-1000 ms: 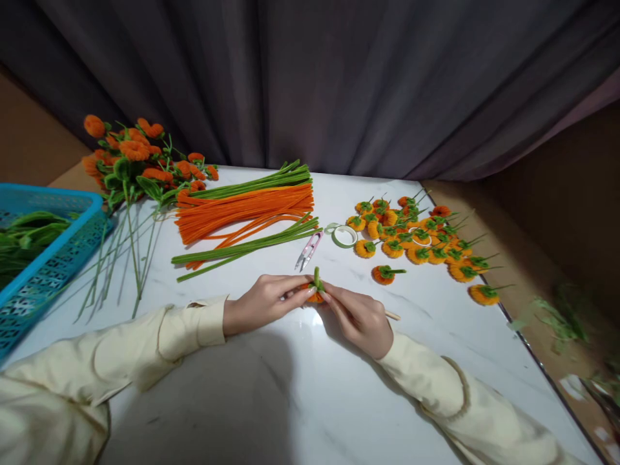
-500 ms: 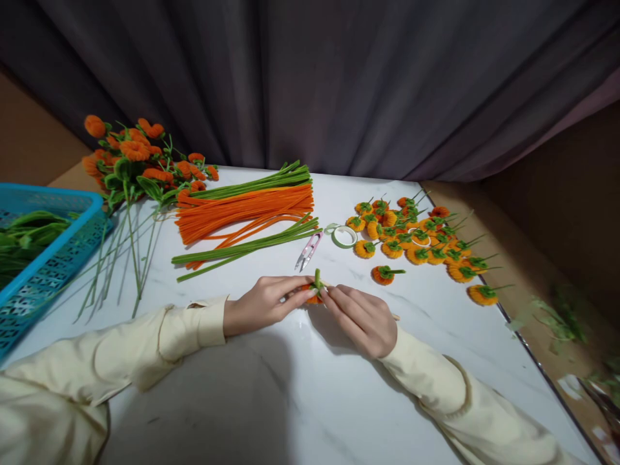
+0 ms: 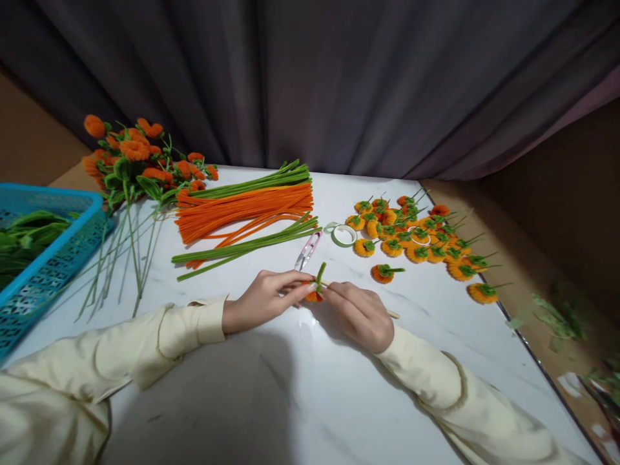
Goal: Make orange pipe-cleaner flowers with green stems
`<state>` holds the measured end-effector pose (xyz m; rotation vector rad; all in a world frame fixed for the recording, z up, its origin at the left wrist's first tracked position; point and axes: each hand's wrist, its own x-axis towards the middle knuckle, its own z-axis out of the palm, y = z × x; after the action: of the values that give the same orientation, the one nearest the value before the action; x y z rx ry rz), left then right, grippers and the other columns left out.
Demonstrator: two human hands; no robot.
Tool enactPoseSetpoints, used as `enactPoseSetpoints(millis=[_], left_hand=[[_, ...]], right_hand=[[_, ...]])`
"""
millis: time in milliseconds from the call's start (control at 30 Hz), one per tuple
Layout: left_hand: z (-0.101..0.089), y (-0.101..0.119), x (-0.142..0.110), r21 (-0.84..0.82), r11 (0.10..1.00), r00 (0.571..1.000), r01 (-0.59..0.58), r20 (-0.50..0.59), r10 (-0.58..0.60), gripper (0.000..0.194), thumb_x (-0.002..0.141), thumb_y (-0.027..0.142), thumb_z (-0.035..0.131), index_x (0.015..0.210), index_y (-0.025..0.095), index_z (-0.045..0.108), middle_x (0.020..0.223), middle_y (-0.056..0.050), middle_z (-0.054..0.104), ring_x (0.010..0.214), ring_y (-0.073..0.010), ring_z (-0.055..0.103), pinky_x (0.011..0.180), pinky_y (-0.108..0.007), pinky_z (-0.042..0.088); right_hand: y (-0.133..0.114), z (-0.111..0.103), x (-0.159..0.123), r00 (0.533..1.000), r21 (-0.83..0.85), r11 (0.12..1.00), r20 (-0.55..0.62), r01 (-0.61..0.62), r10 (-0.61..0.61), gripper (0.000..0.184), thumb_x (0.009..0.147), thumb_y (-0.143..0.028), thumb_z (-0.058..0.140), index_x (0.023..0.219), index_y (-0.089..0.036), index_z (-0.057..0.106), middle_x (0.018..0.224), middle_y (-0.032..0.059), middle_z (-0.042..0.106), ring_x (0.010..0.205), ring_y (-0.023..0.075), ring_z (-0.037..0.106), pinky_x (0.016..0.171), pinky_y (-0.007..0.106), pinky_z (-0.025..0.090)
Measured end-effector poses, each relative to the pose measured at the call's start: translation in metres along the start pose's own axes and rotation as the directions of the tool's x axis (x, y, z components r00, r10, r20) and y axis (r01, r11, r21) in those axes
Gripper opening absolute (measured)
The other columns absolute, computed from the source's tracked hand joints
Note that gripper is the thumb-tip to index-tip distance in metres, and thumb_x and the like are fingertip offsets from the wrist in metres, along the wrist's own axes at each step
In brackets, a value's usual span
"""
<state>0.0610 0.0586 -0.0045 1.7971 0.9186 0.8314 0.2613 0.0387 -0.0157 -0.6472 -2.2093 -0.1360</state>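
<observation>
Between my hands is a small orange pipe-cleaner pumpkin with a green stem standing up from its top. My left hand pinches it from the left with thumb and fingers. On the other side, my right hand is closed round a thin pale wooden stick, its tip against the base of the green stem. Part of the pumpkin is hidden behind my fingers. Just beyond my hands lie pink-handled thread snips. A finished-looking orange pumpkin with a green stem rests to the right.
Orange pipe cleaners and green pipe cleaners lie behind my hands, beside a roll of green tape. Several small pumpkins cover the right side. Orange flowers and a blue basket stand at left.
The green stem now leans further right and its tip is slightly higher. My right hand has shifted slightly up and left; my left hand still pinches the pumpkin.
</observation>
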Motion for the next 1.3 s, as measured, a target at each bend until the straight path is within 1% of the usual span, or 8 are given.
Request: enactPoseSetpoints(millis=[100, 200, 333, 533, 800, 933, 1133, 1300], left_hand=[[-0.001, 0.000, 0.005, -0.271, 0.925, 0.961, 0.266, 0.143, -0.235, 0.029, 0.085, 0.038, 0.054, 0.091, 0.010, 0.063, 0.063, -0.003, 0.069, 0.049, -0.0112, 0.063, 0.049, -0.020, 0.052], [-0.002, -0.001, 0.010, -0.387, 0.845, 0.928, 0.370, 0.195, -0.317, 0.034, 0.083, 0.044, 0.057, 0.084, 0.011, 0.060, 0.056, -0.002, 0.065, 0.043, -0.0098, 0.059, 0.044, -0.019, 0.049], [-0.003, -0.002, 0.011, -0.414, 0.819, 0.917, 0.397, 0.214, -0.336, 0.039, 0.083, 0.049, 0.053, 0.075, 0.011, 0.056, 0.055, -0.002, 0.063, 0.044, -0.0101, 0.059, 0.044, -0.020, 0.048], [-0.006, 0.000, 0.010, -0.405, 0.843, 0.924, 0.354, 0.290, -0.249, 0.038, 0.086, 0.047, 0.049, 0.084, 0.010, 0.055, 0.071, -0.006, 0.065, 0.046, -0.0072, 0.054, 0.044, -0.019, 0.045], [-0.002, 0.001, 0.007, -0.320, 0.881, 0.916, 0.349, 0.313, -0.250, 0.041, 0.087, 0.049, 0.047, 0.069, 0.013, 0.050, 0.054, 0.001, 0.059, 0.035, -0.0035, 0.042, 0.040, -0.017, 0.037], [0.000, 0.003, 0.005, -0.389, 0.845, 0.922, 0.366, 0.271, -0.275, 0.033, 0.086, 0.048, 0.049, 0.083, 0.015, 0.050, 0.047, 0.005, 0.055, 0.033, -0.0064, 0.045, 0.035, -0.016, 0.036], [0.001, 0.003, 0.000, -0.353, 0.908, 0.961, 0.227, 0.231, -0.151, 0.058, 0.067, 0.031, 0.074, 0.118, 0.017, 0.050, 0.068, 0.005, 0.055, 0.050, -0.0064, 0.049, 0.047, -0.018, 0.044], [-0.002, 0.001, -0.002, -0.003, 0.988, 0.986, -0.157, 0.053, 0.157, 0.039, 0.078, 0.030, 0.065, 0.114, 0.014, 0.061, 0.079, -0.003, 0.060, 0.054, -0.0063, 0.043, 0.051, -0.018, 0.042]], right_hand=[[0.002, -0.001, 0.002, 0.995, 0.097, 0.993, -0.064, -0.069, 0.075, 0.038, 0.084, -0.004, 0.044, 0.120, -0.013, 0.051, 0.092, 0.0131, 0.064, 0.083, 0.0189, 0.061, 0.062, 0.028, 0.052], [0.002, -0.001, 0.005, 1.000, 0.110, 0.994, 0.008, -0.002, 0.001, 0.039, 0.082, -0.007, 0.049, 0.121, -0.012, 0.050, 0.095, 0.0143, 0.065, 0.087, 0.0219, 0.060, 0.067, 0.033, 0.053], [0.002, 0.001, 0.005, 0.997, 0.082, 0.996, 0.061, 0.039, -0.044, 0.037, 0.082, -0.004, 0.049, 0.119, -0.010, 0.051, 0.097, 0.0165, 0.064, 0.091, 0.0234, 0.060, 0.070, 0.033, 0.053], [0.001, 0.002, 0.005, 0.976, 0.228, 0.951, -0.008, -0.210, 0.218, 0.029, 0.085, -0.003, 0.045, 0.109, -0.016, 0.056, 0.095, 0.0122, 0.061, 0.085, 0.0180, 0.059, 0.068, 0.029, 0.052], [-0.006, -0.001, 0.012, 0.957, 0.351, 0.894, 0.032, -0.280, 0.287, 0.008, 0.087, -0.013, 0.051, 0.091, -0.017, 0.056, 0.085, 0.0091, 0.056, 0.077, 0.0171, 0.053, 0.064, 0.029, 0.048], [-0.006, 0.000, 0.012, 0.951, 0.351, 0.887, 0.033, -0.299, 0.307, 0.006, 0.087, -0.012, 0.052, 0.089, -0.017, 0.054, 0.082, 0.0074, 0.054, 0.075, 0.0158, 0.053, 0.063, 0.028, 0.047], [-0.006, -0.002, 0.014, 0.887, 0.359, 0.828, 0.000, -0.431, 0.461, 0.008, 0.085, -0.010, 0.054, 0.087, -0.018, 0.055, 0.082, 0.0045, 0.053, 0.068, 0.0128, 0.053, 0.056, 0.024, 0.046], [-0.010, -0.002, 0.015, 0.882, 0.443, 0.784, 0.032, -0.434, 0.470, 0.007, 0.084, -0.014, 0.057, 0.090, -0.018, 0.057, 0.083, 0.0051, 0.054, 0.068, 0.0132, 0.054, 0.056, 0.025, 0.048]])
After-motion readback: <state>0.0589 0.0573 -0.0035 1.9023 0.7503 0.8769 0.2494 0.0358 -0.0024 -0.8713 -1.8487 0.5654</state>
